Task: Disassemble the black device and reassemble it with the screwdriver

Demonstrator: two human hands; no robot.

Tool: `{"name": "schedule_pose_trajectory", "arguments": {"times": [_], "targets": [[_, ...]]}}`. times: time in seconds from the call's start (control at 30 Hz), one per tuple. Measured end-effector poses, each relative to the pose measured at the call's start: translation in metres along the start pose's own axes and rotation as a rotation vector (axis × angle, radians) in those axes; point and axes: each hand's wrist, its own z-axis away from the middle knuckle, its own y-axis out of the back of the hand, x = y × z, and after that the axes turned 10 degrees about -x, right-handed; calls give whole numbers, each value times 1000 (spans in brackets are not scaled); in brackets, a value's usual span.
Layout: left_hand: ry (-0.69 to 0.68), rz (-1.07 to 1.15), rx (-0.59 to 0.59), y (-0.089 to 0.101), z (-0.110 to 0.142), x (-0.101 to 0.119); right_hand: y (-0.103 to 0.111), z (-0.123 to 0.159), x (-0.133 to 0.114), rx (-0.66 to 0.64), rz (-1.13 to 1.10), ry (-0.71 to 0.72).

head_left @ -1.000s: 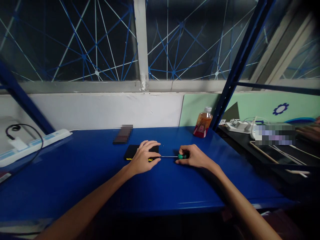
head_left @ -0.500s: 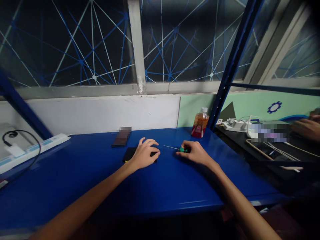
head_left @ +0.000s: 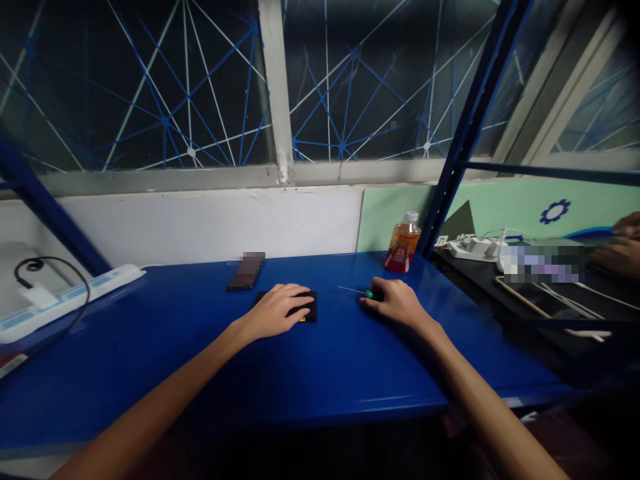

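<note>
My left hand (head_left: 280,309) lies palm down over a flat black rectangular box (head_left: 311,308) with a bit of yellow at its near edge. The fingers stretch across its top and the thumb is apart from them; the hand covers much of the box. On the right, my right hand (head_left: 395,300) is closed round the green handle of a thin screwdriver (head_left: 369,294). Its slim metal shaft points left, low over the table. Between the shaft's tip and the box are tiny specks (head_left: 326,291), too small to name.
A dark phone (head_left: 247,272), partly blurred out, lies behind the box on the blue table (head_left: 320,380). A drink bottle (head_left: 403,243) stands at the back right by a blue post. At left is a white power strip (head_left: 113,283). Another person's hand (head_left: 617,253) shows far right, near cables.
My left hand has come down and left onto the box, baring its right end. My right hand, still round the screwdriver, has shifted slightly right. The view has moved a little.
</note>
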Motion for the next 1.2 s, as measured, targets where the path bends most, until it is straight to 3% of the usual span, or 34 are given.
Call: {"name": "schedule_pose_trajectory", "arguments": {"times": [0.17,0.4,0.7,0.83,1.03,1.2], "targets": [[-26,-54,-9,-8,16,-7,0,0,-1,-20,16,-11],[-22,-183,-40,-7,19,-1,-2,0,1,-47,32,-6],[15,-180,-34,-13,19,-10,-3,-1,1,-50,32,4],[52,-219,-64,-7,18,-7,-3,-1,-1,-57,33,4],[236,-219,-83,8,21,3,-2,0,0,-71,49,-3],[274,-271,-148,22,24,-6,-3,0,0,-82,59,1]]}}
